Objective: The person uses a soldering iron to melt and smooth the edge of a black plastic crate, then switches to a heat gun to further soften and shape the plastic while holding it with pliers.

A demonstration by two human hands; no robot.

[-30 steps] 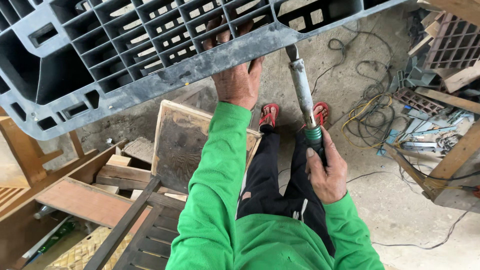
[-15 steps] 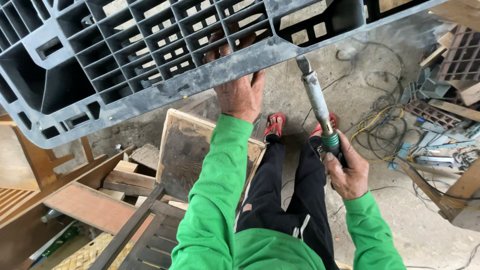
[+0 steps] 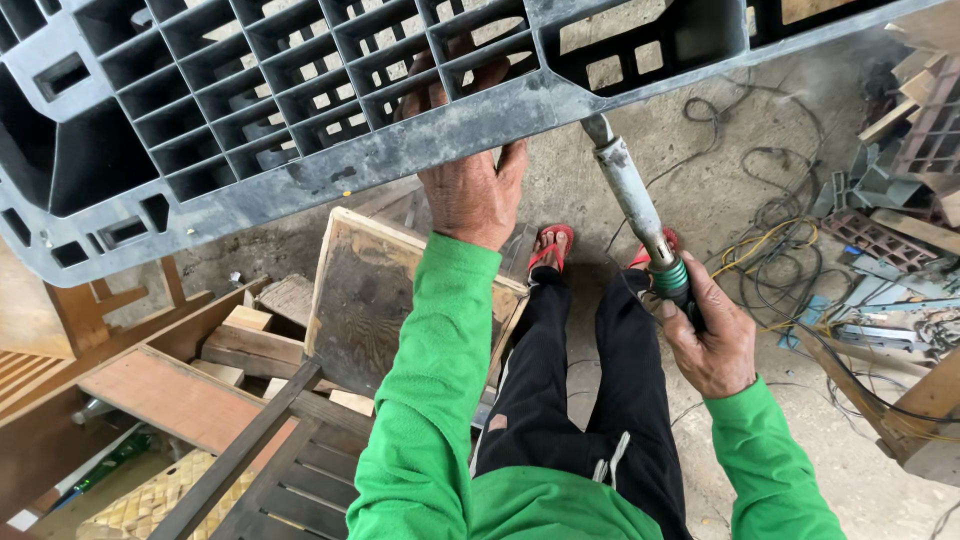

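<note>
A large grey plastic pallet [image 3: 250, 110] with a grid of open cells fills the top of the head view, held up and tilted. My left hand [image 3: 470, 190] grips its lower edge, fingers hooked up through the grid. My right hand [image 3: 712, 340] holds the dark handle of a metal heat tool [image 3: 632, 200] with a green ring. The tool's grey barrel points up, and its tip touches the pallet's lower edge just right of my left hand. Both sleeves are bright green.
Below are my black trousers and red sandals [image 3: 553, 246] on a concrete floor. A wooden panel [image 3: 385, 300] leans by my left leg, with wood offcuts [image 3: 250, 335] and boards at left. Tangled cables [image 3: 790, 230] and plastic scrap [image 3: 900, 300] lie at right.
The pallet has shifted a little across the view as my head moved. The tool's tip has stayed against the pallet edge, with my right hand drifting slightly right. My left hand keeps its grip.
</note>
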